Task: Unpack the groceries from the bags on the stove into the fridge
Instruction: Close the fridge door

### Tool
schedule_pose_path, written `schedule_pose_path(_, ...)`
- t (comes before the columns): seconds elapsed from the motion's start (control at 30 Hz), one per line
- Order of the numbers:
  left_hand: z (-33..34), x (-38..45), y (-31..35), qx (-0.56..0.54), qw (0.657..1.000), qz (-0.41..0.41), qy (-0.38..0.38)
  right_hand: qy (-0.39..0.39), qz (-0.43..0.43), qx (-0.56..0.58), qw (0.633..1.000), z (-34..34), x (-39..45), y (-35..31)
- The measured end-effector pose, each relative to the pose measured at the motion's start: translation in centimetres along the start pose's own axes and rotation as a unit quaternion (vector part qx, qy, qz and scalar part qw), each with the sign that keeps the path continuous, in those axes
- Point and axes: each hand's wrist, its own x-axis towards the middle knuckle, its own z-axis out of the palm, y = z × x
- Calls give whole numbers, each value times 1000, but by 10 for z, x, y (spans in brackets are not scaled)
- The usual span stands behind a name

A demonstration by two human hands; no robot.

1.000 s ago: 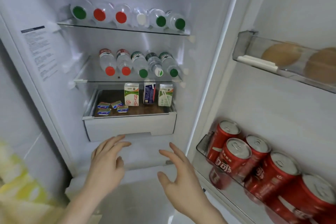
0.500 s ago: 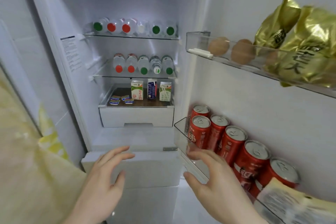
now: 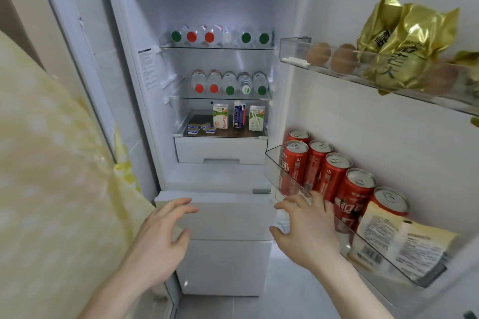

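Note:
The fridge (image 3: 233, 8) stands open in front of me. Water bottles (image 3: 220, 37) lie in rows on its two glass shelves. Three milk cartons (image 3: 220, 116) and several small packets (image 3: 201, 129) sit on the drawer top below. My left hand (image 3: 160, 238) hovers empty, fingers spread, before the white lower drawer front (image 3: 228, 215). My right hand (image 3: 308, 225) is open too, its fingertips at the front corner of the lower door bin (image 3: 274, 171), which holds red cans (image 3: 334, 176) and a paper-labelled pack (image 3: 399, 243).
The open door (image 3: 388, 124) fills the right side. Its upper bin (image 3: 295, 49) holds brown eggs (image 3: 318, 53) and gold foil bags (image 3: 407, 41). A yellow patterned cloth (image 3: 51, 176) covers the left foreground. Grey floor tiles (image 3: 285, 303) show below.
The view has pulled back from the fridge and swung right, showing more of the door. My right hand moved right to the lower door bin's corner; my left hand stays before the drawer front.

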Motion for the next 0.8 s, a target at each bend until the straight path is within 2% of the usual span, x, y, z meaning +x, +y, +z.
schedule_pose_path(0.23, -35, -31, -2, -10, 1000, 2, 11, -20, -8, 19, 1000, 1, -3, -59)
schedule_pose_path(0.33, -51, -48, -3, -22, 1000, 5, 16, -35, -45, 111, 992, -5, -19, -99)
schedule_pose_path(0.43, -67, -64, -5, -37, 998, 9, 55, -9, -100, 231, 968, -17, -55, -134)
schedule_pose_path(0.57, -84, -83, -9, -52, 995, -2, 87, 34, -171, 285, 943, -33, -102, -152)
schedule_pose_path(0.7, -98, -100, -12, -62, 992, -15, 105, -6, -241, 337, 910, -56, -133, -160)
schedule_pose_path(0.8, -104, -108, -14, -88, 990, -10, 110, -40, -257, 403, 878, -75, -151, -164)
